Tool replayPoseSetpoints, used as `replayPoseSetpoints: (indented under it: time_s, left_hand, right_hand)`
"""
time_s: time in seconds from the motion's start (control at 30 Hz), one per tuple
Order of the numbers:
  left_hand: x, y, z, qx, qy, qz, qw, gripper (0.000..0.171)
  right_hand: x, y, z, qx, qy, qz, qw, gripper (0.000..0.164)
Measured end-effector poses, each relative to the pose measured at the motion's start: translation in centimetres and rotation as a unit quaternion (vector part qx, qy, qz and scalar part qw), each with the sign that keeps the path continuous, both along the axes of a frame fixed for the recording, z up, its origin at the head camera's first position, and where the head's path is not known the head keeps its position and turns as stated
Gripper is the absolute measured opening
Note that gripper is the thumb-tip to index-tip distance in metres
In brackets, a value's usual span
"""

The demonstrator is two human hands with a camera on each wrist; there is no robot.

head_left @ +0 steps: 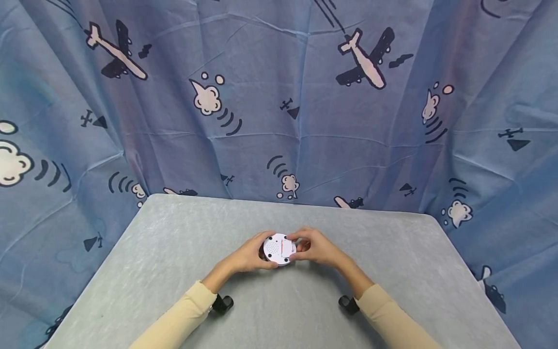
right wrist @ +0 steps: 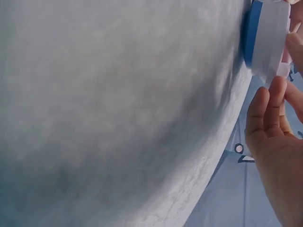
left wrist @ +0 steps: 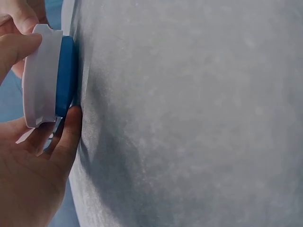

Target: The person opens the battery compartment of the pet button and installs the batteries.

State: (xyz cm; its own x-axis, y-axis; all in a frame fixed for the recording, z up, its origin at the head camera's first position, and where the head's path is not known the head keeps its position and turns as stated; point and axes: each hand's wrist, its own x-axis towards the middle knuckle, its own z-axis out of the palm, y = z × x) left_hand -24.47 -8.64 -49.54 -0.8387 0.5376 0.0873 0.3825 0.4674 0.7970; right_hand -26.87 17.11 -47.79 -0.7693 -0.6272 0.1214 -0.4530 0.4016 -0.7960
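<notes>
A round white device [head_left: 273, 248] with a blue face [left wrist: 66, 75] is held with its underside up in the head view. Small speaker holes, black feet and a rectangular battery cover [head_left: 287, 248] with a red line along one edge show on that underside. My left hand [head_left: 253, 253] grips the rim from the left, thumb on the near side and fingers round the far side. From the right, my right hand [head_left: 316, 246] pinches the cover between thumb and fingertips at the device's edge. The blue face points down at the tabletop, close over it in the left wrist view.
A pale grey tabletop [head_left: 183, 232] spreads under both hands. Behind it hangs a blue curtain [head_left: 261, 106] printed with airplanes and clouds. Black wrist straps [head_left: 222, 304] show below the light yellow sleeves [head_left: 183, 310].
</notes>
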Motion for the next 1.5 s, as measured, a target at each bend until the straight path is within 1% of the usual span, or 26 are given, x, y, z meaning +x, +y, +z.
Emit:
replayPoseSetpoints:
  time_s: [0.23,0.4,0.5,0.6,0.7,0.8,0.9,0.97,1.1,1.37,1.5]
  left_hand:
    - [0.0,-0.1,0.2,-0.006,0.000,0.002,1.0000,0.087]
    - [-0.2,0.0,0.0,-0.011,0.003,0.000,0.9999,0.087]
    - [-0.2,0.1,0.0,-0.012,0.002,-0.002,0.9999,0.087]
    - [-0.2,0.1,-0.1,-0.012,0.001,-0.003,0.9999,0.087]
    - [-0.2,0.1,-0.2,-0.009,0.001,-0.002,1.0000,0.088]
    - [-0.2,0.1,-0.1,-0.006,0.002,0.000,1.0000,0.088]
    - [-0.1,0.1,-0.1,-0.010,0.002,0.001,1.0000,0.088]
    - [-0.1,0.1,-0.1,-0.013,0.001,0.001,0.9999,0.088]
    - [-0.1,0.1,-0.1,-0.018,0.001,0.002,0.9998,0.088]
    - [-0.2,0.1,-0.2,-0.016,0.001,0.000,0.9999,0.088]
    - [-0.2,0.0,-0.2,-0.014,-0.001,-0.001,0.9999,0.088]
  right_hand:
    - [-0.1,-0.9,0.9,0.045,0.001,-0.019,0.999,0.048]
    - [-0.3,-1.0,1.1,0.065,-0.001,-0.022,0.998,0.048]
    - [-0.4,-0.6,0.8,0.047,-0.018,-0.009,0.999,0.055]
    - [-0.5,0.0,0.4,0.006,-0.044,0.003,0.999,0.059]
    - [-0.6,0.5,0.0,-0.030,-0.064,-0.009,0.997,0.053]
    - [-0.5,0.8,-0.1,-0.050,-0.086,-0.029,0.995,0.046]
    - [-0.5,0.7,-0.2,-0.050,-0.100,-0.030,0.993,0.043]
    - [-0.6,0.6,-0.4,-0.049,-0.099,-0.019,0.994,0.043]
    - [-0.7,0.5,-0.5,-0.045,-0.103,-0.012,0.994,0.041]
    - [-0.8,0.4,-0.6,-0.036,-0.143,-0.026,0.989,0.044]
    - [-1.0,0.4,-1.0,-0.049,-0.176,-0.040,0.982,0.045]
